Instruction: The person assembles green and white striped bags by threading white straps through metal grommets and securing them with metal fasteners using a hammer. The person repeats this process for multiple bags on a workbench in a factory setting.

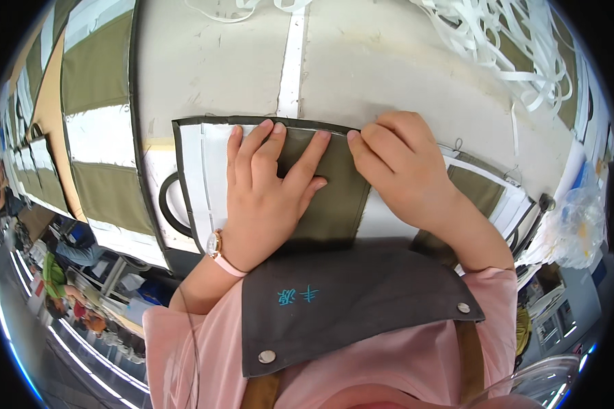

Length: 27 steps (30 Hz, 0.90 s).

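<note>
In front of me lies a fabric bag panel (327, 201) in olive and white, with a dark binding strip (208, 120) along its far and left edges. My left hand (260, 198) rests flat on it, fingers spread, with the fingertips at the bound far edge. Farther right, my right hand (404, 170) is curled closed, pinching the panel's far edge at the binding; the palm side is hidden. A dark loop handle (165, 208) sticks out from the panel's left side. My body hides the near part of the panel.
Long olive-and-white panels (99, 71) lie at the left. A tangle of white tape (505, 41) sits at the far right. Right of my hand is another olive-and-white piece (477, 191), with a clear plastic bag (576, 225) beyond. Other people work at the far left.
</note>
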Each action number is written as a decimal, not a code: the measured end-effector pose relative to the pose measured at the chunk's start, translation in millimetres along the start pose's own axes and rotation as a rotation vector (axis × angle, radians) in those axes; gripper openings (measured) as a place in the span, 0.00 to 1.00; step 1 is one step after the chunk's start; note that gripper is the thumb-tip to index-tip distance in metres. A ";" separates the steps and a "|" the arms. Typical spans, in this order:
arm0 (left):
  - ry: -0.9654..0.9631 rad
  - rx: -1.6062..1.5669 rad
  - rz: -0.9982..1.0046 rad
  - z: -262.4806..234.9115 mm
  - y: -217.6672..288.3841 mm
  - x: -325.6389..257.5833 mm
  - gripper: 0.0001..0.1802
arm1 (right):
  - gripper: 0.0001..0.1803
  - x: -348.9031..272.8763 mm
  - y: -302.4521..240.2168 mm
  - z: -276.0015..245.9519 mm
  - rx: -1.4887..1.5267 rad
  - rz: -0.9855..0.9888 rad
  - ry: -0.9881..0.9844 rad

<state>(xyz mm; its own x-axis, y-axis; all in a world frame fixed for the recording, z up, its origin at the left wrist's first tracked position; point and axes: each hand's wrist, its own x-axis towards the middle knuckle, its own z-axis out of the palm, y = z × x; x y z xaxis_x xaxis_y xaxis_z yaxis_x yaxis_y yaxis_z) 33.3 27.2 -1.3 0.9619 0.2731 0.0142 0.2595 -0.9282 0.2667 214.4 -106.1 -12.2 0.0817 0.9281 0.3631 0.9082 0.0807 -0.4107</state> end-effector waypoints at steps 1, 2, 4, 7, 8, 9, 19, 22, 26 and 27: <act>0.006 -0.013 0.007 0.2 -0.7 -0.7 0.27 | 0.14 0.7 -1.1 -3.2 0.003 -0.003 -0.031; 0.002 -0.016 0.000 0.4 -1.3 -1.2 0.27 | 0.16 1.2 -1.8 -4.4 0.003 0.004 -0.062; -0.009 -0.021 -0.011 0.0 -0.3 -2.0 0.28 | 0.10 2.0 -1.8 -1.5 -0.015 -0.008 -0.006; 0.002 -0.012 -0.015 0.3 0.8 -3.1 0.28 | 0.08 2.9 -1.1 2.1 -0.011 -0.022 0.054; 0.003 -0.008 -0.026 0.7 2.0 -3.3 0.28 | 0.08 1.9 -0.5 3.0 0.002 -0.027 0.060; 0.004 -0.005 -0.037 0.3 3.0 -2.9 0.28 | 0.07 2.4 -0.4 4.3 0.010 -0.026 0.068; 0.029 -0.014 -0.050 1.9 3.5 -2.3 0.27 | 0.16 1.7 -4.1 7.0 0.026 -0.010 0.014; 0.019 -0.013 -0.058 0.9 3.9 -2.2 0.26 | 0.19 3.8 -7.1 1.9 0.023 0.018 -0.052; 0.036 -0.033 -0.055 2.0 3.4 -2.9 0.27 | 0.11 6.9 -13.7 10.3 -0.165 -0.021 0.036; 0.052 -0.052 -0.066 4.6 2.8 -3.2 0.27 | 0.10 5.7 -16.6 13.7 -0.194 -0.019 0.034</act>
<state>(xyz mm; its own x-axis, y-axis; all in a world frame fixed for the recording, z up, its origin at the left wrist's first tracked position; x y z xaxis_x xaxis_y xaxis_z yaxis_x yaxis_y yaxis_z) 31.3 22.5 -5.0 0.9367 0.3473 0.0443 0.3163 -0.8937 0.3183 194.2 -97.1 -14.8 0.0742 0.9141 0.3986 0.9715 0.0240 -0.2359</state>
